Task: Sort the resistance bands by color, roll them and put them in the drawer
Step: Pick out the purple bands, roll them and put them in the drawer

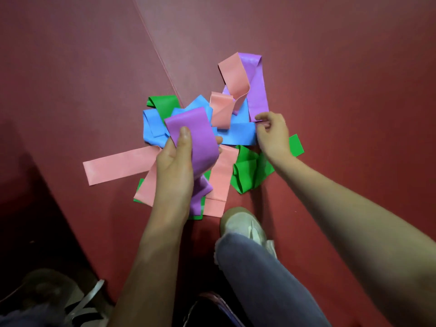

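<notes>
A tangled pile of bands lies mid-picture on the red floor. The left hand grips the near purple band, thumb on top, above the blue bands. At the pile's 3 o'clock the right hand pinches the lower end of the far purple band, which runs toward 1 o'clock. A pink strip juts out at 8 o'clock and green bands spill at 4. A shoe sits just beside the 6 o'clock edge. Floor spreads wide from 9 through 12 to 3.

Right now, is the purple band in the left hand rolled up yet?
Not rolled. The purple band drapes loosely over the left hand as one open strip, with no coil.
</notes>
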{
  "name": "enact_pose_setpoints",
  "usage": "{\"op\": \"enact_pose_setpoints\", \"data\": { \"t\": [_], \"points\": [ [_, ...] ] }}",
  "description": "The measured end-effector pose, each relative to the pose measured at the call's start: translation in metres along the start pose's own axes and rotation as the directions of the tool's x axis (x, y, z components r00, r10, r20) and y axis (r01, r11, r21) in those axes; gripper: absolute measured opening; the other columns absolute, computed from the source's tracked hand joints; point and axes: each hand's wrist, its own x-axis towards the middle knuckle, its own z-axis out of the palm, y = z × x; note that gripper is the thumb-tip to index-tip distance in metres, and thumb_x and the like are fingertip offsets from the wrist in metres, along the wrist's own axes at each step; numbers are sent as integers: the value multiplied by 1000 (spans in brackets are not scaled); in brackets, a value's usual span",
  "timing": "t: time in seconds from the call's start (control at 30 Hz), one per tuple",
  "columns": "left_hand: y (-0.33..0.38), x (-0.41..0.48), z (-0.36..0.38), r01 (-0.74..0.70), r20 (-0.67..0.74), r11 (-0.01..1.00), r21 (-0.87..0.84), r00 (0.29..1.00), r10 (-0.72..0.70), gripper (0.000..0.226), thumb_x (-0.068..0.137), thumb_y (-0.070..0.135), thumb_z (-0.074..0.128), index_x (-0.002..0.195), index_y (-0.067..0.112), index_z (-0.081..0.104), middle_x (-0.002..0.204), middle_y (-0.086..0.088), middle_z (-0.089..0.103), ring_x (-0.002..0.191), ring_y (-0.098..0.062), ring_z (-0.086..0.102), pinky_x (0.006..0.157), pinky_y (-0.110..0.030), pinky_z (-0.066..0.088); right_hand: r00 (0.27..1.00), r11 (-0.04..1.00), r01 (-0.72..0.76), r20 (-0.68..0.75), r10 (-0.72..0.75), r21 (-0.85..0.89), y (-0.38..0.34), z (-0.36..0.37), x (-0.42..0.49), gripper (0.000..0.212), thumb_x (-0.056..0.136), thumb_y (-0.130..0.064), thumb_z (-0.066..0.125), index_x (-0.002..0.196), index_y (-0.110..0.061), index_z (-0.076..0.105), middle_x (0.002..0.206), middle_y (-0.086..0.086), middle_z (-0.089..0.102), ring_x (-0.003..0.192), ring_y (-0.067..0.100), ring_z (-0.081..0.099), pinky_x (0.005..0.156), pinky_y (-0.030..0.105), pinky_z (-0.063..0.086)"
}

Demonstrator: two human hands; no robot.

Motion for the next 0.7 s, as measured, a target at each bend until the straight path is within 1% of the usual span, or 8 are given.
{"op": "enact_pose_setpoints", "data": {
  "t": [0.03,0.1,0.23,0.33,0.47,0.53,0.6,0.7],
  "points": [
    [-1,0,2,21,8,1000,3,1000,-21,27,96,34,37,93,15,56,86,-11,58,70,-27,52,49,-24,50,1000,997,-6,-2,6,-78,6,-3,11,32,80,5,40,102,-1,62,117,21,53,106,30,52,89,27,35],
    [-3,1,3,38,20,999,23,999,-39,33,93,40,40,100,12,56,92,-11,55,66,-27,52,47,-23,47,999,971,-2,51,14,-238,12,-8,26,31,81,2,41,103,-4,63,126,20,46,116,35,46,95,31,35],
    [-2,2,5,18,43,999,48,999,-20,40,87,48,40,105,15,55,92,-8,54,68,-26,51,48,-22,46,929,778,249,369,-23,-577,12,-13,36,34,81,1,40,111,-3,55,138,13,35,119,37,40,94,42,38],
    [-1,1,4,2,19,1000,10,1000,-2,28,96,37,36,98,16,55,94,-8,52,71,-25,47,42,-18,44,897,689,341,441,-36,-639,9,-16,35,39,81,2,40,120,-3,47,150,7,24,129,32,33,95,43,36],
    [-3,4,2,1,-9,1000,8,1000,0,33,96,36,36,107,11,55,97,-6,51,75,-26,46,42,-18,43,861,614,449,498,-103,-649,19,-20,29,54,80,6,39,134,-4,35,153,7,19,138,28,21,105,42,32],
    [-4,4,2,11,-12,1000,3,1000,-11,33,95,36,36,105,11,55,96,-6,50,74,-26,46,41,-17,44,861,648,485,451,-236,-587,25,-20,25,54,76,8,40,130,1,40,145,16,35,133,34,32,105,46,34],
    [-5,2,3,11,-4,1000,12,1000,-11,32,96,37,35,102,13,55,91,-8,51,67,-25,46,41,-17,43,873,725,486,300,-384,-487,24,-17,21,45,71,6,42,114,5,54,120,23,57,114,39,50,93,48,42],
    [-7,2,5,14,6,999,29,1000,-14,31,96,39,34,102,15,54,88,-8,52,59,-21,48,47,-19,43,905,863,422,84,-416,-276,13,-12,5,26,69,3,49,92,3,62,96,21,63,99,36,55,86,35,39]
  ]
}}
